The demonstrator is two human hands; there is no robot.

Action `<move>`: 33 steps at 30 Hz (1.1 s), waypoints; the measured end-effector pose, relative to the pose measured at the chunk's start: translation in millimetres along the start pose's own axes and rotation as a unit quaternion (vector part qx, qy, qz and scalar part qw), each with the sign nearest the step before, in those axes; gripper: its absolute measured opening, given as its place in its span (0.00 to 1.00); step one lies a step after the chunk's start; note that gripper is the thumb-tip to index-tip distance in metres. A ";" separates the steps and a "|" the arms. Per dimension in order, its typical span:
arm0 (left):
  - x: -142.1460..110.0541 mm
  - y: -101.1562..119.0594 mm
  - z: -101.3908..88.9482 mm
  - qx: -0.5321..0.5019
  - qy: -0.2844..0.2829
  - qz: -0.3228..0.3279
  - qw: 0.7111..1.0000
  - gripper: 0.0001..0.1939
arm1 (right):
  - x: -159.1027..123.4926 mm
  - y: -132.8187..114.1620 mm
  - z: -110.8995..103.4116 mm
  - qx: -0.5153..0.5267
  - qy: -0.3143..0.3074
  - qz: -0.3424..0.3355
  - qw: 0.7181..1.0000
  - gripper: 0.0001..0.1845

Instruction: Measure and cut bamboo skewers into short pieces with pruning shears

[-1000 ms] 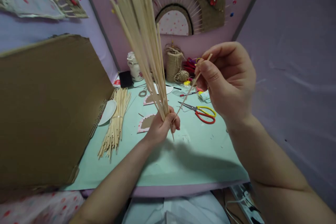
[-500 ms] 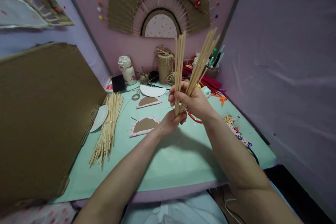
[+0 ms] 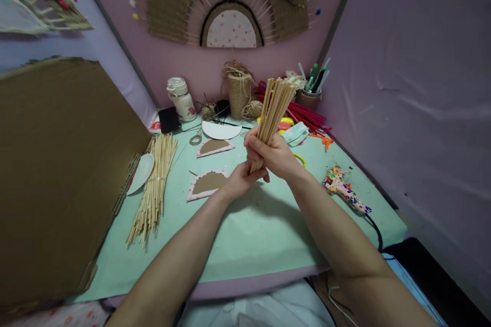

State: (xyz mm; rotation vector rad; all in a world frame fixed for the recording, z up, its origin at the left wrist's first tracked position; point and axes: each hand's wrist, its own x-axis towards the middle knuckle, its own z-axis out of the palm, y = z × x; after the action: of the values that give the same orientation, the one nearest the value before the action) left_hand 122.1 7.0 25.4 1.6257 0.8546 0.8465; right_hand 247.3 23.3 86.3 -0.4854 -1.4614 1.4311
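Note:
A tight bundle of thin wooden sticks (image 3: 275, 107) stands tilted to the right above the mint-green table top (image 3: 249, 235). My right hand (image 3: 274, 156) is wrapped round the lower part of the bundle. Just below it, my left hand (image 3: 240, 180) is closed at the bundle's bottom end, fingers curled under the stick tips. Both hands touch each other over the middle of the table.
A second pile of sticks (image 3: 153, 184) lies at the left beside a big cardboard sheet (image 3: 57, 163). Two cardboard half-circles (image 3: 209, 183) lie behind my hands. A patterned glue gun (image 3: 345, 190) lies at the right; twine spool (image 3: 238, 91), jar (image 3: 181, 98) and pen cup (image 3: 309, 94) stand at the back.
The fanned sticks have been gathered into one bundle. My right hand came down from holding a single stick to grip the bundle above my left hand. The view shifted right.

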 end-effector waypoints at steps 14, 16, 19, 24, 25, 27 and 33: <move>1.2 -18.8 7.0 -0.017 -0.009 -0.025 1.000 0.22 | -0.3 13.9 0.1 0.017 0.046 0.072 0.996 0.21; 0.9 -16.2 12.6 -0.082 0.019 -0.007 0.996 0.19 | 1.0 12.3 -3.9 0.052 0.068 0.074 0.994 0.20; -1.7 -12.9 26.9 -0.174 0.043 -0.017 0.984 0.20 | 3.7 10.9 -12.6 0.106 0.103 0.095 0.984 0.20; -5.4 -13.6 46.5 -0.286 0.049 -0.119 0.950 0.23 | 0.7 23.5 -26.5 0.115 0.183 0.151 0.965 0.22; -4.9 -14.0 47.1 -0.303 0.058 -0.129 0.942 0.24 | -1.4 28.1 -29.1 0.100 0.203 0.149 0.963 0.22; -2.9 -14.5 45.4 -0.324 0.089 -0.139 0.932 0.24 | -6.2 37.7 -34.1 0.052 0.231 0.143 0.961 0.22; 2.8 -16.1 38.1 -0.319 0.142 -0.162 0.923 0.26 | -15.2 52.9 -39.4 -0.161 0.218 0.125 0.954 0.16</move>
State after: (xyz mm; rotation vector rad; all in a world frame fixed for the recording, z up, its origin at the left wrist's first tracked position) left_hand 154.6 -5.6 2.9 0.7781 0.8937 1.0032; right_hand 268.5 42.7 25.0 -1.1512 -1.3002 1.1728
